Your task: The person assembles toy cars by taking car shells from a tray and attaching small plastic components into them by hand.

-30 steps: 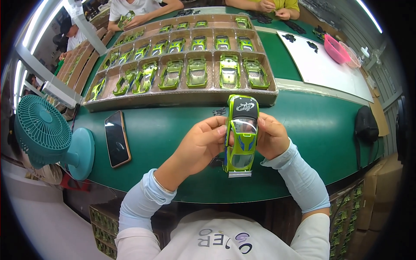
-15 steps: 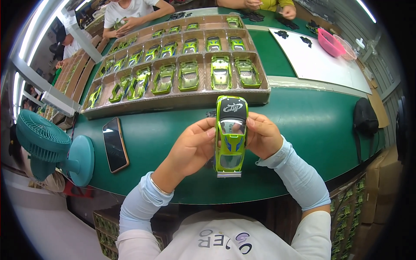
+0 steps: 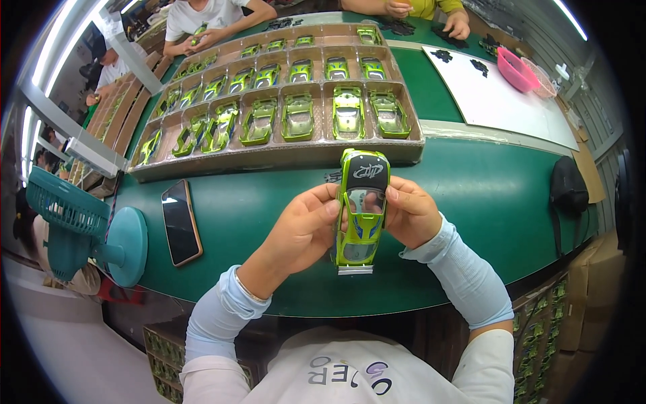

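Observation:
I hold a lime-green toy car body (image 3: 361,209) with a black hood and blue side markings over the green table (image 3: 484,202), nose pointing away from me. My left hand (image 3: 303,229) grips its left side, thumb near the windscreen. My right hand (image 3: 410,212) grips its right side. Just beyond the car lies a brown cardboard tray (image 3: 282,156) divided into compartments, each holding a similar green car body.
A black phone (image 3: 180,222) lies on the table to the left. A teal desk fan (image 3: 74,225) stands at the left edge. A white sheet (image 3: 498,101) with black parts and a pink basket (image 3: 517,69) sit far right. Other people's hands (image 3: 457,23) work across the table.
The car and both hands have shifted slightly; the grip looks the same. The view has tilted a little, so the tray appears lower in the picture.

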`<move>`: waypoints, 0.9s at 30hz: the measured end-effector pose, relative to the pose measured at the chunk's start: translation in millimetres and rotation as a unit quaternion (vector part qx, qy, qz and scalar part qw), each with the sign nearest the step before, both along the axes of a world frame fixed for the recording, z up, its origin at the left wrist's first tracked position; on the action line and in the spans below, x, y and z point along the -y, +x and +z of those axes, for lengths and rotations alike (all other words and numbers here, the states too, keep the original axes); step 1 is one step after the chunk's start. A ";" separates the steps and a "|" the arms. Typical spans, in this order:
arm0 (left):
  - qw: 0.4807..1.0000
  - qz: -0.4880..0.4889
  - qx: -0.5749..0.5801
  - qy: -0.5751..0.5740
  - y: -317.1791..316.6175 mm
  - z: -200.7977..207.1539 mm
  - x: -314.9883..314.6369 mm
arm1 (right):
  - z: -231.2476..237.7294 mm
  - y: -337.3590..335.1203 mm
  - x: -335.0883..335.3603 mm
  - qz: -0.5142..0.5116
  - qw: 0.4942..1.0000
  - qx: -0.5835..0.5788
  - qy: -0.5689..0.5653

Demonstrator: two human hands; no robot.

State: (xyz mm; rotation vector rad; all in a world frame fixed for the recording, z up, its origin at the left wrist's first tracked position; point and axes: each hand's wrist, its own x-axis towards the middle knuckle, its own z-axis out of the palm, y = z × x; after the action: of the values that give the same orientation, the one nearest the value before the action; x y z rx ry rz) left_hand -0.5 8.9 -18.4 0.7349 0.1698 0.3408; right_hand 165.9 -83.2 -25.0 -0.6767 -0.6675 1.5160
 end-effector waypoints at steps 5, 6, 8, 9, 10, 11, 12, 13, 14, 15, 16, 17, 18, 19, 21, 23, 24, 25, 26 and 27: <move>0.999 -0.029 0.016 0.011 1.7 0.3 -0.9 | -0.2 2.2 0.4 -0.011 1.000 0.007 -0.004; 0.999 -0.028 0.016 0.012 3.5 0.8 -0.9 | -0.1 4.2 0.5 -0.017 1.000 0.007 -0.011; 0.999 -0.035 -0.006 -0.001 7.8 2.0 -1.1 | 2.1 7.3 -0.5 -0.033 0.999 0.007 0.000; 0.999 -0.035 -0.007 -0.001 8.0 1.5 -1.4 | 2.9 8.4 -1.2 -0.049 0.999 0.005 0.010; 0.998 0.002 -0.014 0.059 8.3 0.2 -1.9 | 0.4 10.5 -2.9 -0.064 0.998 0.014 0.007; 0.992 0.039 -0.021 0.119 8.5 -0.9 -1.9 | 1.1 11.8 -3.8 -0.063 0.998 0.013 0.007; 0.992 0.038 -0.021 0.119 8.8 -1.6 -1.9 | 2.0 13.1 -4.4 -0.038 0.998 0.038 0.030; 0.974 0.054 -0.051 0.212 8.7 -2.2 -1.7 | 2.6 13.7 -4.5 -0.012 0.996 0.064 0.053; 0.947 0.070 -0.081 0.302 8.2 -2.6 -1.3 | 3.7 9.4 -4.4 -0.009 0.996 0.063 0.069; 0.910 0.088 -0.110 0.390 7.5 -2.5 -1.5 | 7.5 4.4 -4.7 -0.006 0.994 0.081 0.079; 0.891 0.090 -0.140 0.422 7.9 -2.3 -0.8 | 7.0 2.5 -3.5 -0.001 0.992 0.101 0.077; 0.891 0.093 -0.141 0.422 9.1 -2.4 -0.4 | 6.1 0.1 -2.0 0.004 0.990 0.120 0.075; 0.920 0.068 -0.165 0.348 7.7 -0.5 -1.4 | 7.8 -3.9 -1.9 0.014 0.990 0.119 0.080; 0.944 0.043 -0.187 0.270 5.1 0.7 -2.9 | 10.7 -7.8 -0.2 -0.029 0.982 0.169 0.081; 0.990 0.019 -0.079 0.117 1.2 -0.2 -8.1 | 17.1 -14.2 4.1 -0.065 0.970 0.217 0.085; 0.997 0.053 -0.024 -0.054 -1.6 -0.2 -18.3 | 24.5 -19.2 11.9 -0.208 0.832 0.482 0.178; 0.994 0.094 -0.019 -0.052 -4.6 1.0 -25.7 | 36.8 -28.5 16.5 -0.203 0.807 0.510 0.218; 0.991 0.126 -0.013 -0.051 -7.4 3.7 -33.3 | 49.1 -38.5 22.8 -0.185 0.778 0.531 0.282; 0.991 0.123 0.017 -0.057 -13.7 0.9 -45.9 | 59.1 -51.0 18.6 -0.189 0.694 0.567 0.401; 0.990 0.114 0.045 -0.062 -17.9 2.0 -55.0 | 68.0 -65.2 22.0 -0.178 0.670 0.548 0.469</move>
State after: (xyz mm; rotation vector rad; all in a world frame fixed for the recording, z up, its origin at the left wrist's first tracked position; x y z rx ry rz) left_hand -18.4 63.9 -16.4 0.5768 0.1886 0.5761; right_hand 100.7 -105.3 43.0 -0.7640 -1.9093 0.0801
